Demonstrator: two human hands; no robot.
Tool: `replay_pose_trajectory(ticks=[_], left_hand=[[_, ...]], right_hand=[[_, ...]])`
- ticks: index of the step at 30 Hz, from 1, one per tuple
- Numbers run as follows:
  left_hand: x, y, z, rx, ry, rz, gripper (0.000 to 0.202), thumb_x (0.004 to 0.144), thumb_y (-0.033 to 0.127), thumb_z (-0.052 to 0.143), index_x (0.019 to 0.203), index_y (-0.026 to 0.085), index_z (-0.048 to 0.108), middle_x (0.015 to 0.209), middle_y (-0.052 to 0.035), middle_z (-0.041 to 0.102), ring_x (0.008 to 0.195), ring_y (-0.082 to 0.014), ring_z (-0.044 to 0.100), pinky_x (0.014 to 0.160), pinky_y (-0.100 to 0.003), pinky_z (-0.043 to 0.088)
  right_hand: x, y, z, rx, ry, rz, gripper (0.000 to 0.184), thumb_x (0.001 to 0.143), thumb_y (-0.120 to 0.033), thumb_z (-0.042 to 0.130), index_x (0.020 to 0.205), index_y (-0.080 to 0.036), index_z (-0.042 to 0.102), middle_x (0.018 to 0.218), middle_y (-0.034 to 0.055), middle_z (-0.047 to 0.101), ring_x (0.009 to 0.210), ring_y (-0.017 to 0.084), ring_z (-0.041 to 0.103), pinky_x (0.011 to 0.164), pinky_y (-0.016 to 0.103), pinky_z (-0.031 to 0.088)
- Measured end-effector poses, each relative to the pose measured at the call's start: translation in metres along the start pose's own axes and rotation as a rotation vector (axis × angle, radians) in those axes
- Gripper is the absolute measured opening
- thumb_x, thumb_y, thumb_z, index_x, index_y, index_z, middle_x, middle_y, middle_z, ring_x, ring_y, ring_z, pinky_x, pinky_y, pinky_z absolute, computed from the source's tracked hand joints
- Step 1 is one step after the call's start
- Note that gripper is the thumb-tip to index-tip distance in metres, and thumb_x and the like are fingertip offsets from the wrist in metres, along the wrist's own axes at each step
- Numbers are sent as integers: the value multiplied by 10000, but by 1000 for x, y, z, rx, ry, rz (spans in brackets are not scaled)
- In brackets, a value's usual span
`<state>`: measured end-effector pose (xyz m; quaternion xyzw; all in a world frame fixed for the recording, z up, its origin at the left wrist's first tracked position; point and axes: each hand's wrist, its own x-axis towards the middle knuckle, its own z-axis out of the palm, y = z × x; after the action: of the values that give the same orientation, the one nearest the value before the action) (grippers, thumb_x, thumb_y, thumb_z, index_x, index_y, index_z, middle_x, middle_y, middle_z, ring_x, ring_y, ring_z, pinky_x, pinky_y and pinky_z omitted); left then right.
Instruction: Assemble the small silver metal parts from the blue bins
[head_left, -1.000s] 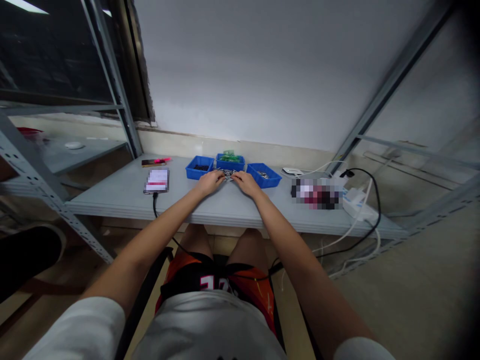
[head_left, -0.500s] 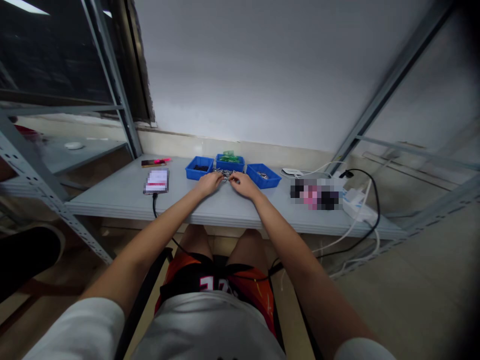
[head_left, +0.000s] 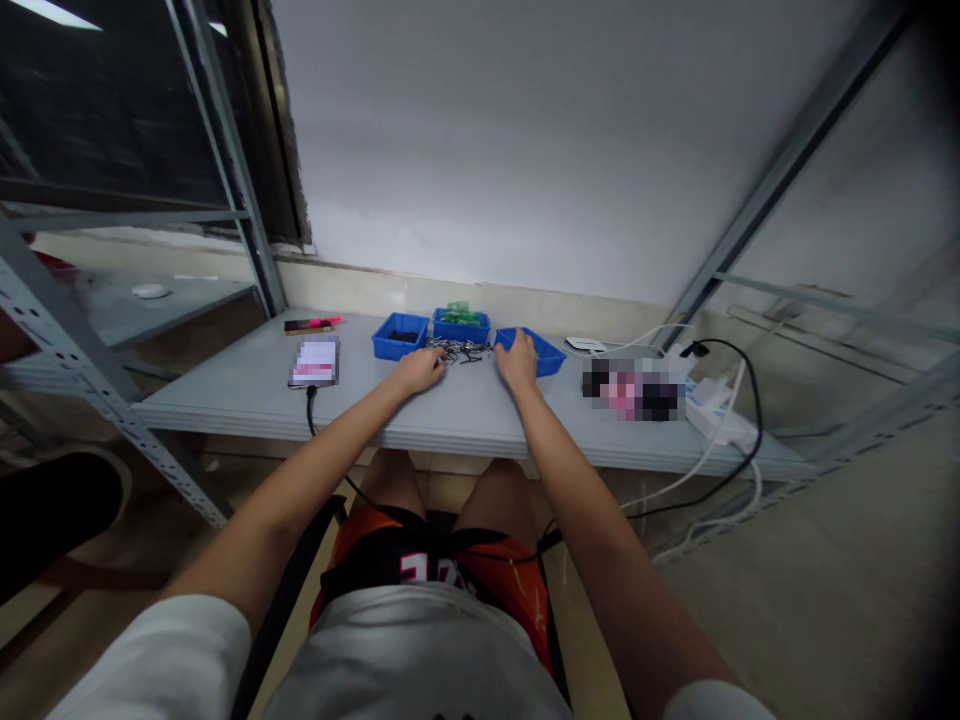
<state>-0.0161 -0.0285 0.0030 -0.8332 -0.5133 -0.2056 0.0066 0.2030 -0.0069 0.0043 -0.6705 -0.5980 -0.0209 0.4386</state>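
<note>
My left hand (head_left: 424, 370) rests on the shelf at the near left edge of a pile of small, thin metal pieces (head_left: 466, 351). Its fingers are curled together, and whatever is between them is too small to make out. Over the left side of the right blue tray (head_left: 550, 362) is my right hand (head_left: 517, 362), its thumb and fingers apart, with nothing visible in them. That hand covers part of the tray's inside. Behind the pile stand a blue tray of green pieces (head_left: 460, 317) and, to its left, a blue tray of dark pieces (head_left: 403, 336).
A phone (head_left: 314, 360) with a black cable lies on the left, with another flat phone-like object (head_left: 306, 327) and a pink item (head_left: 327, 321) behind it. On the right are a blurred-out object (head_left: 634, 390), a white power strip (head_left: 718, 410) and loose cables. Metal posts flank the shelf.
My right hand has moved right, from the metal pile to the right blue tray, and its fingers have spread. My left hand has stayed by the pile, which now shows more fully.
</note>
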Motion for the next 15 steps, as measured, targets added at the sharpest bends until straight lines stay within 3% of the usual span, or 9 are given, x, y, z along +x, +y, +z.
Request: replay_pose_trajectory(ticks=[5, 12, 15], left_hand=[[2, -2, 2, 6, -7, 22, 253, 884, 284, 448, 1049, 206, 625, 1060, -81, 692, 991, -234, 635, 814, -299, 487], [0, -1, 1, 17, -30, 31, 268, 877, 286, 447, 1040, 199, 641, 1045, -81, 701, 979, -224, 635, 803, -280, 481], [0, -2, 1, 18, -27, 38, 277, 879, 290, 439, 1043, 199, 642, 1030, -79, 703, 977, -224, 636, 803, -283, 480]], right_hand=[[-7, -9, -2, -43, -33, 77, 665, 837, -283, 496, 1409, -5, 304, 1333, 284, 458, 1176, 335, 511, 959, 425, 423], [-12, -15, -14, -107, -14, 106, 669, 850, -264, 483, 1432, 0, 286, 1390, 296, 402, 1152, 353, 539, 936, 433, 442], [-15, -19, -22, -183, -29, 107, 585, 879, -191, 422, 1429, -24, 314, 1351, 282, 451, 1127, 340, 567, 919, 425, 444]])
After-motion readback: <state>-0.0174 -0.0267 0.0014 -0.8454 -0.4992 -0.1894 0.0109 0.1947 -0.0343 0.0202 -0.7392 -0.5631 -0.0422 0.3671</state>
